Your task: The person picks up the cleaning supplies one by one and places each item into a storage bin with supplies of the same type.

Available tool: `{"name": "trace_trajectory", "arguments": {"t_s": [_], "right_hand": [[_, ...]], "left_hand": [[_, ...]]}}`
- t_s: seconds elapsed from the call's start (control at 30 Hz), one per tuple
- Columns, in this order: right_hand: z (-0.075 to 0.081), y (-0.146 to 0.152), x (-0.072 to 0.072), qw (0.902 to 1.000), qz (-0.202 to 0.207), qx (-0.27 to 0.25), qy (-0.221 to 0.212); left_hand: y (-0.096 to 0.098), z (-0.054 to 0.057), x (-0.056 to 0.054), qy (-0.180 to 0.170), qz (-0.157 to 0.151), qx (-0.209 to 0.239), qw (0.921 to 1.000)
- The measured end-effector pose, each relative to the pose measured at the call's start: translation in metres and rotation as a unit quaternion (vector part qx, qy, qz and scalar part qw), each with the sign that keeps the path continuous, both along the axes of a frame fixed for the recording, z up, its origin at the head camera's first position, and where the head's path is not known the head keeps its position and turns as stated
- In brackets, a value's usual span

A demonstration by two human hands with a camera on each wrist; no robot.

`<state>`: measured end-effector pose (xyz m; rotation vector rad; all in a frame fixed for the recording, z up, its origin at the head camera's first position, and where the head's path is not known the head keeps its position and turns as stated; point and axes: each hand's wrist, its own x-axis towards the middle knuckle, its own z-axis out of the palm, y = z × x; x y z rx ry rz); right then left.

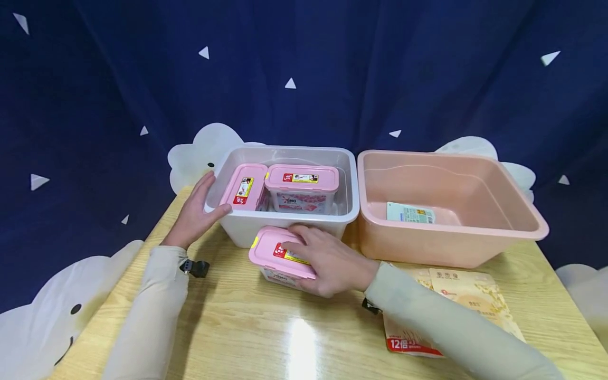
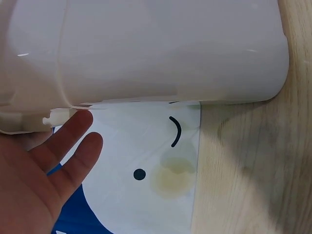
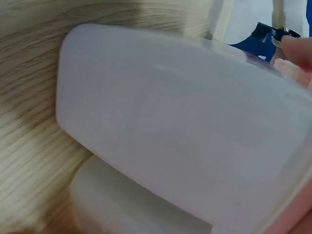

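My right hand (image 1: 332,261) grips a pink-lidded plastic detergent box (image 1: 268,248) from its right side, fingers over the lid. The box is right in front of the white basin (image 1: 242,227); its pale smooth wall (image 3: 170,122) fills much of the right wrist view. Inside the basin are two similar boxes: one lengthwise at the left (image 1: 252,177), another crosswise (image 1: 304,198) with an OMO label. My left hand (image 1: 195,211) is at the basin's left front corner, thumb by the rim. In the left wrist view its fingers (image 2: 80,161) look extended, uncurled.
A peach-pink basin (image 1: 427,243) stands to the right of the white one, with a pale blue packet (image 1: 409,212) on its floor. A yellowish flat package (image 1: 465,295) lies in front of it, partly under my right forearm. Behind hangs a dark blue curtain (image 1: 304,42).
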<state>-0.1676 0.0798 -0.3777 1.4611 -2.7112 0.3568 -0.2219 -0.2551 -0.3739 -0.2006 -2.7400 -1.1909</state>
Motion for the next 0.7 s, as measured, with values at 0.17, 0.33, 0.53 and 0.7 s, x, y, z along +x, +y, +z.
{"name": "trace_trajectory", "arguments": {"t_s": [0.17,0.33,0.53,0.7], "right_hand": [[0.0024,-0.0009,0.0013,0.9999,-0.008,0.007,-0.004],[0.0008,-0.0030,0.0022,0.9999,-0.008,0.007,0.010],[-0.0003,-0.0034,0.0006,0.9997,-0.016,0.011,0.016],[-0.0013,-0.0002,0.0018,0.9996,-0.020,0.017,-0.011]], "left_hand": [[-0.0001,-0.0013,-0.0003,0.009,-0.005,-0.001,0.9999],[-0.0027,-0.0002,0.0026,0.012,-0.002,-0.005,0.9999],[-0.0031,0.0010,0.0014,0.012,0.002,-0.005,0.9999],[-0.0010,-0.0023,0.0009,0.009,-0.001,-0.004,1.0000]]}}
